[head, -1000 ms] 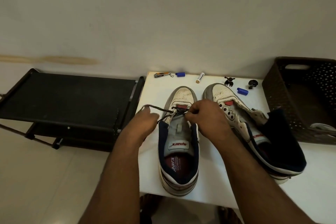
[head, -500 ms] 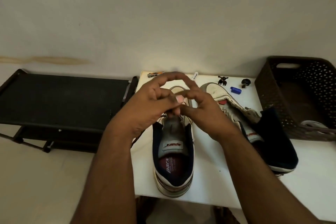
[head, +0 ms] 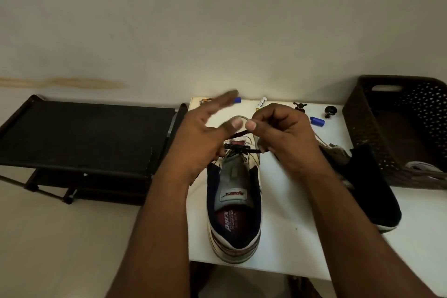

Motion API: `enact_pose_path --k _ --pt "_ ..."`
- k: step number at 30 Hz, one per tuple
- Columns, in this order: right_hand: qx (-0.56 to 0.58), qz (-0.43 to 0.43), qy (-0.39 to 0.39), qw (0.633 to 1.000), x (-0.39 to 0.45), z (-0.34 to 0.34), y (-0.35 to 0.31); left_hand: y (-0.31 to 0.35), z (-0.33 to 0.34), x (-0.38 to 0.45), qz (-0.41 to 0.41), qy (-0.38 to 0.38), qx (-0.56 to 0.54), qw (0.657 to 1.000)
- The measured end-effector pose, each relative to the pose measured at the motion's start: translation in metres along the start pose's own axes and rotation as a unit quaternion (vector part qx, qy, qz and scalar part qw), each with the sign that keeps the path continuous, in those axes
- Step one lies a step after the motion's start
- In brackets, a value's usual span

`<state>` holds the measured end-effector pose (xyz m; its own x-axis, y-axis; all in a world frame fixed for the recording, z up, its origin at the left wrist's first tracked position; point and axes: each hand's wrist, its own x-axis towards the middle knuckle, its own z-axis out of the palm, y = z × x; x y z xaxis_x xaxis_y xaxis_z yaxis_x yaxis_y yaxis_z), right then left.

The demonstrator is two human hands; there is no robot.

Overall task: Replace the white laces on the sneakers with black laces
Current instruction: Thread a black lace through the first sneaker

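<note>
Black lace (head: 238,133) pinched in right hand (head: 285,138); left hand (head: 205,138) splayed, blurred, hiding sneaker (head: 235,201) toe.

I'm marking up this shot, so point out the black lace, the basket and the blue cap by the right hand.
black lace (head: 238,133): head view, strand near fingertips.
basket (head: 358,128): head view, left wall.
blue cap (head: 317,121): head view, middle.

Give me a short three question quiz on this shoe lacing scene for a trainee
1. True or false: the black lace runs through only the eyelets nearest the toe of the near sneaker.
2. Which hand pinches the lace? A) left hand B) right hand
3. Fill in: the brown basket stands at the table's ____ side.

Key: 1 true; 2 B, while the left hand's fingers are spread open; 3 right.
</note>
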<state>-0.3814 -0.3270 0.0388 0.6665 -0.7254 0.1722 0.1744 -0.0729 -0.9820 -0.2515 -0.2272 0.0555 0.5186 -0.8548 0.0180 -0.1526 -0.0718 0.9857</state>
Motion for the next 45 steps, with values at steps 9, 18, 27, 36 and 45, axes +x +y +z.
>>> enact_pose_path --k 9,18,27,36,45 --pt "-0.108 0.043 0.009 0.993 0.002 -0.018 -0.01 -0.019 -0.031 0.01 -0.045 0.406 -0.034 0.912" --pt "-0.132 0.05 0.042 0.989 0.004 -0.002 -0.001 0.0 0.005 0.002 -0.052 0.001 -0.009 0.999" --pt "-0.18 0.074 0.059 0.979 0.005 -0.007 0.006 -0.02 -0.017 0.006 -0.072 0.136 0.223 0.963" --pt "-0.078 0.144 0.116 0.98 0.002 0.003 0.022 -0.017 0.004 0.009 -0.063 -0.004 0.22 0.973" --pt "-0.415 0.238 0.008 0.878 -0.001 0.007 0.039 -0.028 0.008 0.011 -0.188 0.021 0.228 0.955"
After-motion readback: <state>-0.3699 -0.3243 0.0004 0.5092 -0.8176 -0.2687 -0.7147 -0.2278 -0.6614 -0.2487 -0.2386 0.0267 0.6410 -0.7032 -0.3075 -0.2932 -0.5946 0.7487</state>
